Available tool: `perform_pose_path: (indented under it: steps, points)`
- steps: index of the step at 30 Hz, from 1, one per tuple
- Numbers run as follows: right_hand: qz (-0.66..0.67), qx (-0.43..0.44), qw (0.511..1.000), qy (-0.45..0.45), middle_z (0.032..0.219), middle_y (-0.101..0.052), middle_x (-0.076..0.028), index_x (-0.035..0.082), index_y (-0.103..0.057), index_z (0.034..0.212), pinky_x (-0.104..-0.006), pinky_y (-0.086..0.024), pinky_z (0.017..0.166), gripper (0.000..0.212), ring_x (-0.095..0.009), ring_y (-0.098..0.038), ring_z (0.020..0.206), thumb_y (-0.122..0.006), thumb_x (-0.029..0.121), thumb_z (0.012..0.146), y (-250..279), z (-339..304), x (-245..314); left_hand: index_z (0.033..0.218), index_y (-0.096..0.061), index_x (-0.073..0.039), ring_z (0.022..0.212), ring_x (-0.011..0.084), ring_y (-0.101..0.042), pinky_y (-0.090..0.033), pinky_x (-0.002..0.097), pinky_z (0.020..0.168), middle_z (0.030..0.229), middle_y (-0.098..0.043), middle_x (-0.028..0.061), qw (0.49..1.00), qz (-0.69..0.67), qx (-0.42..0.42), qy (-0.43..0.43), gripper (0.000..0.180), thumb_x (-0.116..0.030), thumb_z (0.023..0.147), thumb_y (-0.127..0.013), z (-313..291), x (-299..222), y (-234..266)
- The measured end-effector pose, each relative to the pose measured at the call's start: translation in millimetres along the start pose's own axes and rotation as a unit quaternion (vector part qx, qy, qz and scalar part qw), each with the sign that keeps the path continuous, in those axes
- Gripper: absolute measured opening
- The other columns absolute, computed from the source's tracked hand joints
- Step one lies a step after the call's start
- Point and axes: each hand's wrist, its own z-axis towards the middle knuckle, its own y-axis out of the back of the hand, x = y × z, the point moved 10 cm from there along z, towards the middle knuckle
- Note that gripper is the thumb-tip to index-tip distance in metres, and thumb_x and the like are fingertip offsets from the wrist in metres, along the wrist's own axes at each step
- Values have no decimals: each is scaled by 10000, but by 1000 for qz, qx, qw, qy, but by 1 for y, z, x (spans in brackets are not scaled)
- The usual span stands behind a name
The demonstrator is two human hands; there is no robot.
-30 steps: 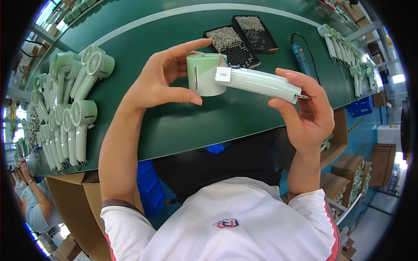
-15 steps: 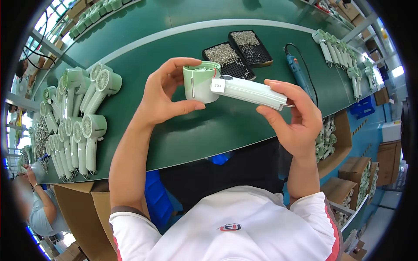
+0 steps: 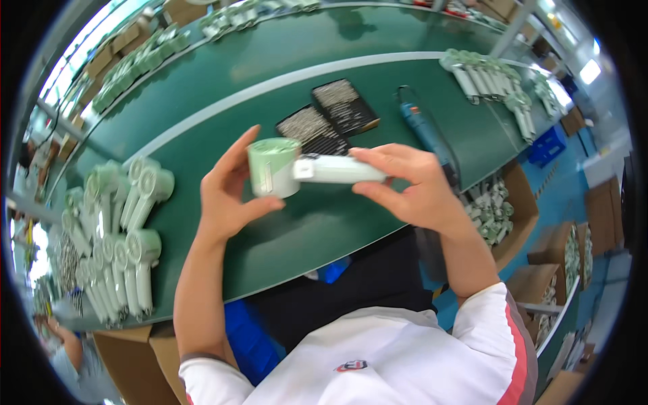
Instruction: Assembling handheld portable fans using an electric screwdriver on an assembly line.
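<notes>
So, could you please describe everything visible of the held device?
The device looks plastic: a drum, green above, white below, a whitish side handle and a label where they meet. It looks blurred, handle roughly level above the table. The right hand grips the handle's end; the left hand curves around the drum, contact unclear.

Bright; glare upper right; faint sheen on green tabletop (image 3: 304, 246); motion blur; edges bent, corners black.
</notes>
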Motion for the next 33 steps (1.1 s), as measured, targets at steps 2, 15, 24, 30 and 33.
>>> perform_pose_path:
  steps: [2, 15, 24, 30, 33]
  points:
    - [-18, -53, 997, 46, 1084, -741, -146, 23, -718, 1275, -316, -575, 765, 486, -221, -715, 914, -858, 60, 811, 6, 2, -3, 1587, -361, 21, 1200, 248, -650, -522, 384, 1000, 1379, -633, 170, 999, -31, -22, 3, 1127, -238, 682, -982, -3, 2, 4]
    - [-400, -287, 865, -103, 1102, -740, -188, 51, -750, 1234, -361, -572, 765, 425, -282, -721, 838, -810, 287, 885, 195, -33, -275, 1297, -628, -1, 921, 228, -682, -551, 320, 687, 1088, -694, 145, 961, 229, -13, -154, 607, 7, 734, -854, -1, -45, -19]
    - [-527, -130, 822, -173, 903, -740, -222, 49, -739, 1209, -527, -565, 754, 438, -435, -712, 836, -699, 379, 925, 202, -8, -354, 952, -721, -81, 759, 236, -644, -442, 300, 545, 983, -664, 110, 877, 278, 123, -372, 152, -87, 802, -704, -33, -196, -130]
    - [-603, -69, 782, -143, 1155, -716, -222, 36, -726, 1231, -499, -550, 890, 441, -415, -687, 1039, -643, 389, 980, 176, 23, -287, 859, -658, -40, 649, 186, -526, -384, 305, 538, 801, -568, 57, 845, 356, 51, -395, 219, -236, 764, -684, -81, -219, -97]
    - [-559, -173, 811, -11, 1152, -734, -183, 55, -756, 1177, -450, -558, 916, 354, -365, -703, 1056, -678, 338, 979, 157, 15, -204, 857, -658, -43, 650, 188, -543, -383, 299, 532, 817, -582, 54, 835, 379, 83, -389, 203, -217, 756, -678, -107, -232, -96]
